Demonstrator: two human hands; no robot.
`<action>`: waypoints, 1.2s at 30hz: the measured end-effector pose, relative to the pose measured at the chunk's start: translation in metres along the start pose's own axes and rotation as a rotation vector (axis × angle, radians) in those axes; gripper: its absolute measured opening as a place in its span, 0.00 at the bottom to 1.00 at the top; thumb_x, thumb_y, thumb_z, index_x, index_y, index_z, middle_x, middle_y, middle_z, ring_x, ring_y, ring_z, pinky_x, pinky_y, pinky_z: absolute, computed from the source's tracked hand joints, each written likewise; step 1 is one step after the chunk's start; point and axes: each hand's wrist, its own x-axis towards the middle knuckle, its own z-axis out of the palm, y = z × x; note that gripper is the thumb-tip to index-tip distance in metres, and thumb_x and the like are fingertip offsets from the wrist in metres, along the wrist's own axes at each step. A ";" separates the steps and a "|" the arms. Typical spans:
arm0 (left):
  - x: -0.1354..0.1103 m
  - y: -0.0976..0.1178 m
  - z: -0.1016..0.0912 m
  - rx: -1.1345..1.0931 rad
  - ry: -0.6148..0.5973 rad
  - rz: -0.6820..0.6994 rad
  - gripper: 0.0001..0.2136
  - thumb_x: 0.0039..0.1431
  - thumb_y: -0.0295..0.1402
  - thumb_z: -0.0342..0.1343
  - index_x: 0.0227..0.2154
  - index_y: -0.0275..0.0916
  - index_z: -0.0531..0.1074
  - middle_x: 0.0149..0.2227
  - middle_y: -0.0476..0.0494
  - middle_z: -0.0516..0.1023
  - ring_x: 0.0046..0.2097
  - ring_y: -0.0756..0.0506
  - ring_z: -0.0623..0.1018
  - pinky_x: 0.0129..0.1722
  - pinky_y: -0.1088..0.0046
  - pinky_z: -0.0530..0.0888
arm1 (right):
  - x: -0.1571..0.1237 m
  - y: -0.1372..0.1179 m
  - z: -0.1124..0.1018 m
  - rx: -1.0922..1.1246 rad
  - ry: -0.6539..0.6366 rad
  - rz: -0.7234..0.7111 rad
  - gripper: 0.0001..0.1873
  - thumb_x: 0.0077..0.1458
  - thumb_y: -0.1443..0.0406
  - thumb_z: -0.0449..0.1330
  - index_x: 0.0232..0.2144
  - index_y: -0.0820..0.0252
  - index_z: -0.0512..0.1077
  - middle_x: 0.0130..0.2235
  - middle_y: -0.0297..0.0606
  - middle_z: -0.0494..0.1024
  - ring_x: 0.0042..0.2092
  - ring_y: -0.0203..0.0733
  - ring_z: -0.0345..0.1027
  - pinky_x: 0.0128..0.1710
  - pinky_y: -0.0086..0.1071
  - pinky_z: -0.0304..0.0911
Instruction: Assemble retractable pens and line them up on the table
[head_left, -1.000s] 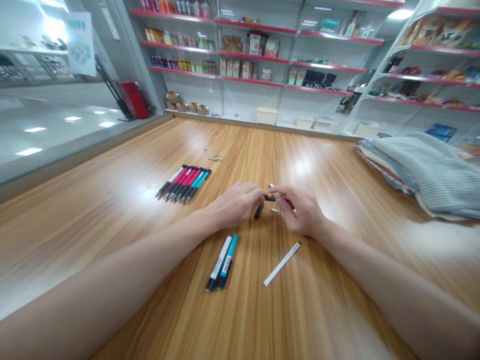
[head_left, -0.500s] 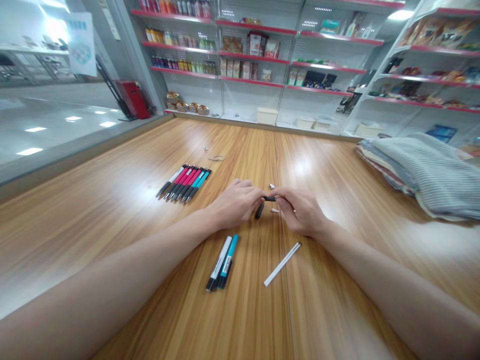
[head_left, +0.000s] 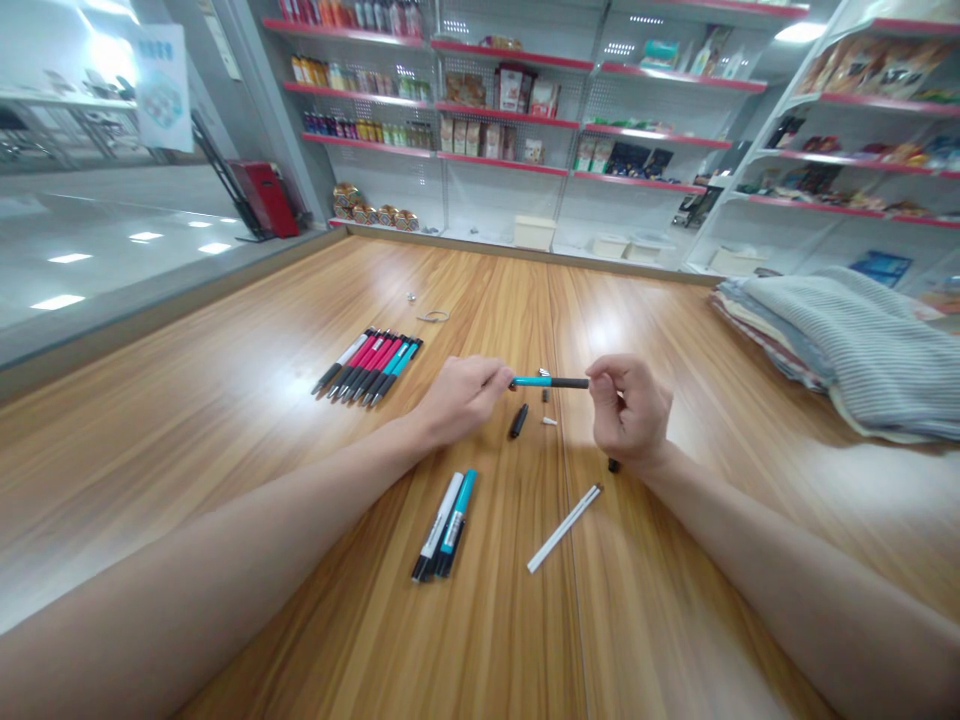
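A teal pen with a black grip (head_left: 532,381) is stretched level between my hands, just above the table. My left hand (head_left: 469,393) has its fingers closed on the teal end. The fingers of my right hand (head_left: 631,408) are pinched at the other end, where the black grip stops. Under the pen lie a black grip piece (head_left: 518,421), a short dark piece (head_left: 545,396), small silver parts (head_left: 543,372) and a whitish tip (head_left: 550,421). A black part (head_left: 613,465) shows partly beneath my right hand.
Nearer me lie a white pen barrel (head_left: 441,520), a teal barrel (head_left: 460,520) and white refills (head_left: 564,530). Several pens (head_left: 369,366) form a row at left, with a thin loop (head_left: 433,317) behind. Folded cloths (head_left: 862,340) are stacked at right; stocked shelves (head_left: 510,120) stand beyond.
My hands have moved apart, the right one going right. The teal pen now shows between them. The short dark piece and the black part by my right hand have come into sight.
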 end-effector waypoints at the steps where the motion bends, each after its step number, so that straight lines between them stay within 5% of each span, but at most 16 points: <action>1: 0.001 -0.002 -0.001 -0.105 0.005 -0.076 0.21 0.66 0.41 0.39 0.29 0.35 0.72 0.24 0.48 0.68 0.28 0.50 0.67 0.30 0.74 0.61 | 0.000 0.001 -0.001 0.008 0.010 0.031 0.04 0.60 0.68 0.52 0.38 0.57 0.66 0.19 0.27 0.64 0.17 0.32 0.55 0.19 0.28 0.52; 7: 0.006 -0.015 -0.006 -0.408 -0.071 -0.217 0.20 0.58 0.45 0.51 0.22 0.33 0.71 0.19 0.51 0.63 0.22 0.54 0.60 0.23 0.77 0.55 | -0.002 0.009 0.002 0.103 0.022 0.142 0.03 0.61 0.66 0.51 0.39 0.58 0.64 0.18 0.26 0.59 0.18 0.32 0.51 0.19 0.29 0.47; 15: 0.005 -0.015 -0.001 -0.383 0.074 -0.156 0.14 0.56 0.41 0.56 0.32 0.34 0.76 0.30 0.45 0.76 0.33 0.49 0.72 0.34 0.74 0.67 | -0.002 0.015 0.008 0.271 0.008 0.274 0.04 0.62 0.64 0.52 0.40 0.57 0.60 0.18 0.23 0.54 0.17 0.31 0.48 0.18 0.28 0.43; 18: 0.005 -0.014 0.000 -0.419 0.105 -0.181 0.16 0.56 0.45 0.56 0.30 0.34 0.76 0.28 0.45 0.75 0.31 0.50 0.71 0.30 0.76 0.66 | -0.002 0.018 0.010 0.304 0.025 0.295 0.05 0.62 0.64 0.52 0.40 0.56 0.59 0.19 0.23 0.54 0.18 0.31 0.48 0.18 0.28 0.43; 22: 0.006 -0.017 -0.005 -0.754 -0.164 -0.433 0.23 0.58 0.51 0.50 0.28 0.32 0.75 0.20 0.49 0.66 0.18 0.57 0.56 0.16 0.79 0.50 | -0.005 0.022 0.011 0.281 0.051 0.259 0.05 0.61 0.64 0.53 0.39 0.56 0.59 0.20 0.24 0.58 0.19 0.32 0.52 0.18 0.28 0.46; 25: 0.007 -0.020 -0.012 -0.944 -0.405 -0.527 0.20 0.55 0.48 0.56 0.33 0.33 0.76 0.20 0.52 0.61 0.17 0.59 0.49 0.15 0.80 0.43 | -0.007 0.022 0.011 0.250 0.057 0.240 0.05 0.60 0.65 0.54 0.39 0.56 0.60 0.20 0.25 0.59 0.19 0.32 0.53 0.18 0.28 0.46; 27: 0.007 -0.021 -0.015 -0.995 -0.458 -0.541 0.17 0.54 0.45 0.59 0.33 0.33 0.75 0.20 0.52 0.60 0.17 0.59 0.50 0.14 0.81 0.43 | -0.007 0.020 0.011 0.234 0.050 0.226 0.05 0.60 0.65 0.54 0.39 0.56 0.60 0.20 0.25 0.59 0.19 0.32 0.52 0.19 0.28 0.46; 36: 0.005 -0.028 -0.002 -1.066 -0.222 -0.441 0.13 0.48 0.36 0.66 0.32 0.35 0.69 0.24 0.52 0.66 0.21 0.57 0.63 0.14 0.84 0.54 | 0.000 0.008 0.004 0.114 -0.023 0.194 0.02 0.59 0.66 0.54 0.36 0.57 0.63 0.19 0.26 0.62 0.19 0.30 0.52 0.20 0.28 0.48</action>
